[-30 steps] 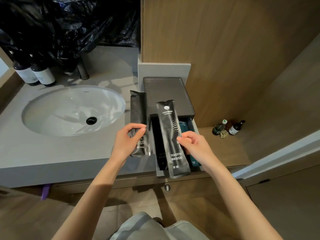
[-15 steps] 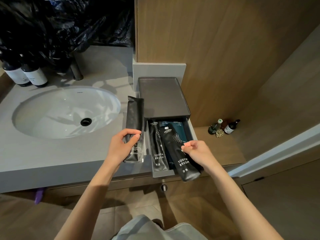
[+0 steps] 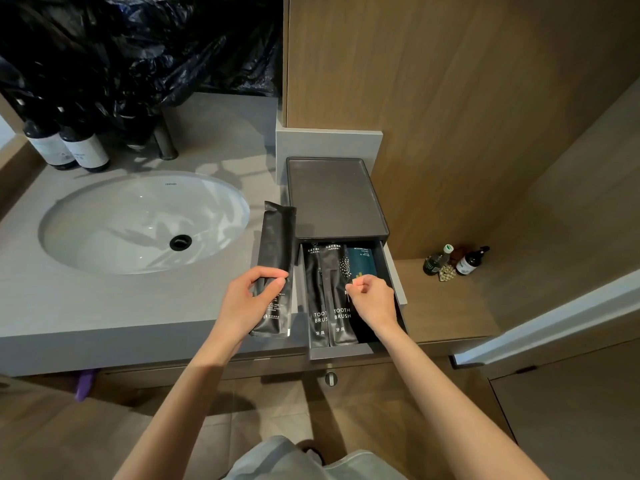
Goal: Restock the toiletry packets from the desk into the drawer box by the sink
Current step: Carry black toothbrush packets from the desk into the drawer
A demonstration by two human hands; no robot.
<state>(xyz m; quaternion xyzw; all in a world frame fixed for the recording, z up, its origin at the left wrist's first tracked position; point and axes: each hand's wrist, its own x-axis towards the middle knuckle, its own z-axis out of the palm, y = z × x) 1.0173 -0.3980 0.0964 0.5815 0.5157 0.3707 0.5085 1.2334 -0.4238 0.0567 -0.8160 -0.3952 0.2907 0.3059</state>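
The dark plastic drawer box (image 3: 337,199) sits on the grey stone counter (image 3: 69,306), right of the white oval sink (image 3: 104,230); inside, two black foil packets (image 3: 317,289) lie left of a teal packet (image 3: 362,261).

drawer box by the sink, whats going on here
A person is restocking the open drawer. Their left hand grips a black packet over the counter, beside the drawer. Two toothbrush packets lie side by side inside, next to a teal packet. The right hand, fingers curled, is over them; whether it pinches one is unclear.

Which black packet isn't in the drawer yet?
The long black foil packet gripped by the left hand, over the grey counter left of the open drawer. The two black TOOTH BRUSH packets already lie inside it.
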